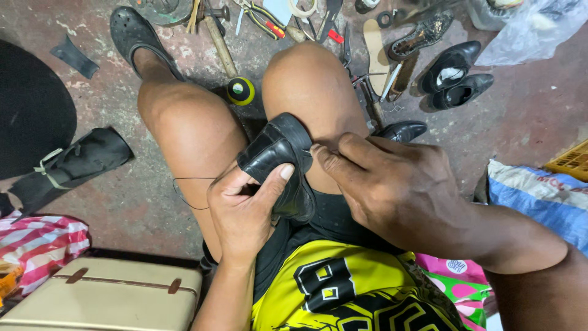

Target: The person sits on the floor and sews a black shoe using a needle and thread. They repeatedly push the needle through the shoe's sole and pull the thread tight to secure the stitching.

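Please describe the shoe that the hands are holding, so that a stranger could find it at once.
Look between the bare knees. There the left hand grips a black shoe while the right hand pinches its edge. The other black shoes lie on the floor.

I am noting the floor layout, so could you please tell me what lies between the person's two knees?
In the head view, a wooden-handled tool with a round yellow-and-black end lies on the bare floor between the knees, above the black shoe.
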